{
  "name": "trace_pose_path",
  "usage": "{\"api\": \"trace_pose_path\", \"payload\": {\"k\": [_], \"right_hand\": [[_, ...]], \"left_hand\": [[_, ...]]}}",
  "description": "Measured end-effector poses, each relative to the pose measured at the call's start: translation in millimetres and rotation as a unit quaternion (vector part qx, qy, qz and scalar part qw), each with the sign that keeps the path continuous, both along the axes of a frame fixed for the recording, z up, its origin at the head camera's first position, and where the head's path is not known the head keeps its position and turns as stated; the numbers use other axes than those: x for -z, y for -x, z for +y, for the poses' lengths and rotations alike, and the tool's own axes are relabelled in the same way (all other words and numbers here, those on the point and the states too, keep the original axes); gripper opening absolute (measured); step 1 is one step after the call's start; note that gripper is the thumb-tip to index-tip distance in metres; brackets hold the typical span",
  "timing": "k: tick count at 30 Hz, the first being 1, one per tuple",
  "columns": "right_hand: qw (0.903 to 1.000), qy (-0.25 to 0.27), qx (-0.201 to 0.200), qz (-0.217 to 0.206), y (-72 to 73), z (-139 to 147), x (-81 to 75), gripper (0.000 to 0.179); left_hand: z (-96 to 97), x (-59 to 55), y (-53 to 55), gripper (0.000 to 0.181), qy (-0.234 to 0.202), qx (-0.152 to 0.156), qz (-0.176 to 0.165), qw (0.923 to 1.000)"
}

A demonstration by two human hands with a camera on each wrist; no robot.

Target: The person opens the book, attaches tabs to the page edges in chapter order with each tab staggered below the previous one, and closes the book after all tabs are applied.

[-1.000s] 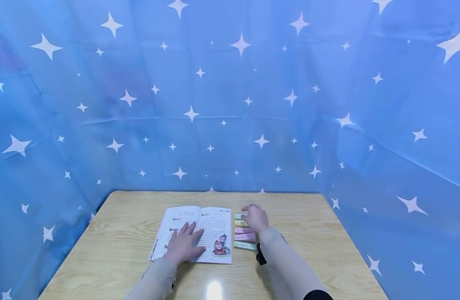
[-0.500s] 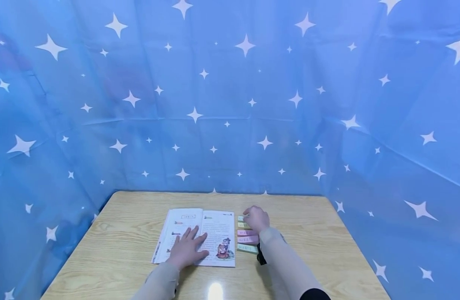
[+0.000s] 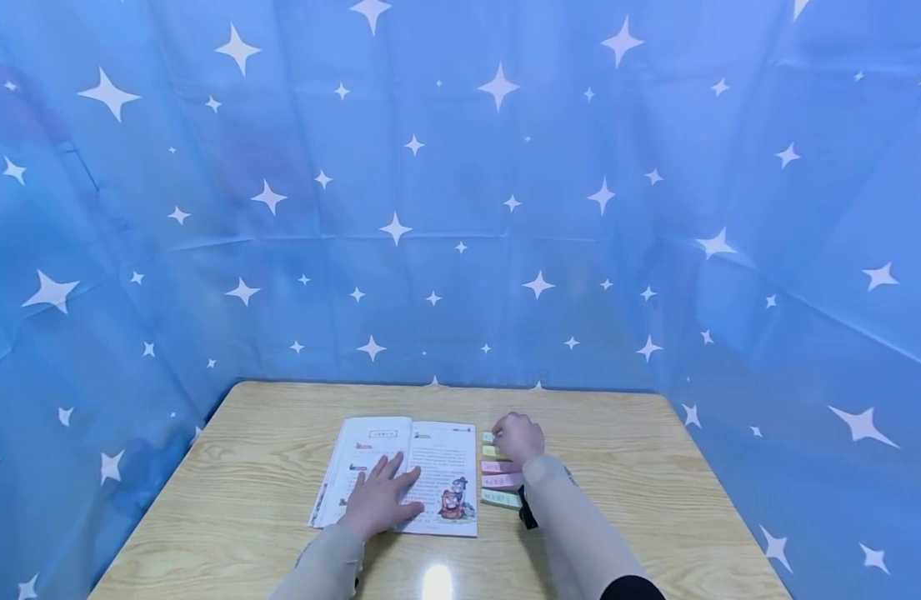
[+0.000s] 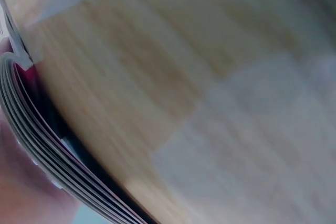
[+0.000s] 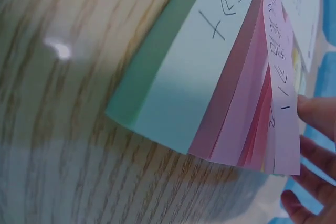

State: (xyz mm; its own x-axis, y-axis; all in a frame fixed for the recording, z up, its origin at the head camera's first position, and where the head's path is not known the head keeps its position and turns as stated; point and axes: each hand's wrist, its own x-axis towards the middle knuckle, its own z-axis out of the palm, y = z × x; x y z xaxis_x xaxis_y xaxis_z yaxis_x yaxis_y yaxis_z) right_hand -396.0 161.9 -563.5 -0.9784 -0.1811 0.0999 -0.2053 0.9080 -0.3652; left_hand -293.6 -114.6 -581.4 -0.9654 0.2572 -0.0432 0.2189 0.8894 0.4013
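Note:
An open book point(image 3: 437, 450) lies on the wooden table, its right page bearing a cartoon drawing. My left hand point(image 3: 380, 500) rests on it with spread fingers, across the lower pages; the left wrist view shows the book's page edges point(image 4: 58, 156) close up. Right of the book is a column of coloured sticky-note pads with handwriting: a green pad point(image 3: 501, 498) nearest, pink pads point(image 3: 499, 480), a yellow pad point(image 3: 493, 452), and a pale green pad point(image 3: 488, 437) farthest. My right hand point(image 3: 522, 437) curls its fingers at the farthest pad, seemingly pinching its note; the fingertips are partly hidden.
The light wood table point(image 3: 625, 483) extends on both sides of the book and pads. A blue curtain with white stars point(image 3: 460, 208) hangs behind and along the sides. A bright light reflection point(image 3: 437, 581) shows near the front.
The head view has shifted slightly, moving the scene to the right. My right fingers have shifted a little at the farthest pad. The left hand stays on the book.

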Motion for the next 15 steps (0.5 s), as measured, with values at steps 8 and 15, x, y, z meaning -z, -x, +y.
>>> {"api": "trace_pose_path", "payload": {"k": [8, 15], "right_hand": [[1.0, 0.005, 0.004, 0.001, 7.0, 8.0, 6.2, 0.012], [0.9996, 0.007, 0.014, -0.025, 5.9, 18.7, 3.7, 0.016]], "left_hand": [[-0.4, -1.5, -0.3, 0.064, -0.005, 0.003, -0.004, 1.0], [-0.6, -1.5, 0.4, 0.064, -0.004, 0.003, -0.007, 1.0]]}}
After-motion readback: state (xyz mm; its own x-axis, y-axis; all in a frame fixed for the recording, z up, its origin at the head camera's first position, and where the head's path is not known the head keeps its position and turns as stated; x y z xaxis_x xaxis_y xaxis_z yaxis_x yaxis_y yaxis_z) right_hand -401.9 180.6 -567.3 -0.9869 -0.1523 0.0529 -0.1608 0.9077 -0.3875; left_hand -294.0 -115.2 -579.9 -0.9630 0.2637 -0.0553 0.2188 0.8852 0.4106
